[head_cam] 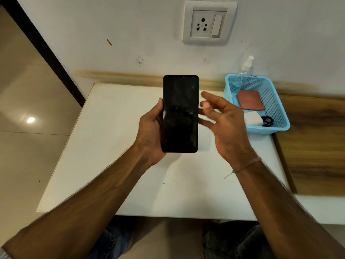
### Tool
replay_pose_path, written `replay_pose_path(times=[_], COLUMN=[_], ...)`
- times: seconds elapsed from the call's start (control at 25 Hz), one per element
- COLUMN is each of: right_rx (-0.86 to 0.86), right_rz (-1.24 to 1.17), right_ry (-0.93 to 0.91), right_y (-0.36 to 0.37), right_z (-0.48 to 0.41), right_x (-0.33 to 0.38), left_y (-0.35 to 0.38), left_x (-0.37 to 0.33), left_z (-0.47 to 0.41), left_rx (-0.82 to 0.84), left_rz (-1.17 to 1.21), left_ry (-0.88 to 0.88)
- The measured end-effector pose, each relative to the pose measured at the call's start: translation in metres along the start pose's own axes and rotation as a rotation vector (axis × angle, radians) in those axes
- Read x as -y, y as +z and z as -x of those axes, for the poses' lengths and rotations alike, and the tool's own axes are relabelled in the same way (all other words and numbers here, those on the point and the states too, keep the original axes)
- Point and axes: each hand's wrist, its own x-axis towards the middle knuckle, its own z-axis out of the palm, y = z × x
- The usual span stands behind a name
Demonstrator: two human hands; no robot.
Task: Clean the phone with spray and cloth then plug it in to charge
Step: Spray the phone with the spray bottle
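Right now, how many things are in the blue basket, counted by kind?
Spray bottle: 1
Cloth: 1
White charger block: 1
Black coiled cable: 1
Total: 4

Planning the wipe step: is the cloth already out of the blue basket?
No, the reddish cloth lies flat inside the blue basket beside the spray bottle, and the right hand holds nothing.

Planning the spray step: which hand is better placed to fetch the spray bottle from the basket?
Right. The right hand is open, empty and beside the blue basket holding the spray bottle; the left hand grips the phone.
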Motion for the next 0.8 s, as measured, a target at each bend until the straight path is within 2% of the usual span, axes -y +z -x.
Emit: replay_pose_path(times=[0.08,0.16,0.24,0.4,0.56,0.68,0.8], right_rx=[-0.154,-0.404,-0.542,-0.449,-0.359,-0.326,-0.363], right_rz=[0.090,0.302,0.475,0.676,0.728,0.747,0.745], right_ry=[-0.121,-0.207,-0.178,-0.053,0.017,-0.006,-0.114], right_y=[-0.018,-0.039,-0.060,-0.078,-0.081,-0.087,-0.090], right_z=[-0.022,-0.055,-0.091,-0.140,-0.158,-0.157,-0.144], right_x=[0.007,0.010,0.011,-0.001,-0.013,-0.017,-0.009], left_y=[0.000,-0.001,-0.001,-0.002,-0.001,-0.001,-0.002], left_x=[-0.003,-0.005,-0.006,-0.007,-0.009,-0.010,-0.012], left_z=[-0.001,-0.003,-0.003,-0.003,-0.003,-0.003,-0.003], left_rx=[0.034,0.051,0.056,0.057,0.053,0.052,0.049], left_rz=[0.031,0.033,0.029,0.028,0.032,0.039,0.033], left_ry=[-0.001,0.009,0.014,0.004,0.006,0.006,0.019])
